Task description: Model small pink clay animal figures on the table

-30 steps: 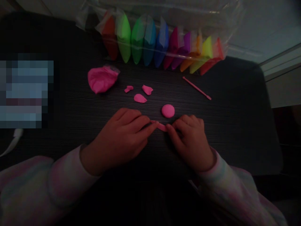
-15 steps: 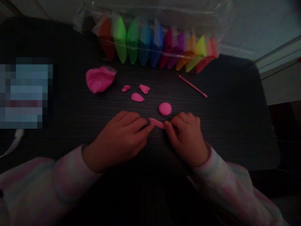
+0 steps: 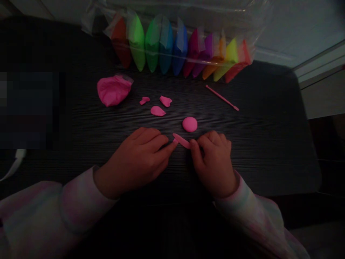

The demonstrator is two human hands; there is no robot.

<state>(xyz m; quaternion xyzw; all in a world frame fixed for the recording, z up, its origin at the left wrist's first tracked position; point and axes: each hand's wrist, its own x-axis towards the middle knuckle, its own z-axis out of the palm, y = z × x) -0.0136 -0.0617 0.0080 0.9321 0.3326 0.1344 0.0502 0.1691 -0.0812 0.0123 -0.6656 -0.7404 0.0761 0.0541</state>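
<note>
My right hand (image 3: 212,162) is closed around a flat pink plastic modelling knife (image 3: 181,140), its blade pointing left past the thumb. My left hand (image 3: 140,158) has its fingers curled together, with a small bit of pink clay (image 3: 175,140) at the fingertips, against the blade. Most of whatever lies under those fingers is hidden. Just beyond the blade lies a smooth, rounded lump of pink clay (image 3: 190,124). Farther up are a teardrop-shaped clay piece (image 3: 157,111), a notched piece (image 3: 165,101) and a smaller crooked piece (image 3: 145,100).
A crumpled packet of pink clay (image 3: 113,90) sits at upper left. Coloured clay packets (image 3: 166,46) stand in a clear plastic bag along the back. A thin pink stick tool (image 3: 222,98) lies to the right on the dark table (image 3: 264,144). A white cable (image 3: 14,165) is at far left.
My right hand and the modelling knife have shifted slightly to the right, the wrist drawn a little nearer. My left hand stays almost in place, the pink bit showing more clearly at its fingertips.
</note>
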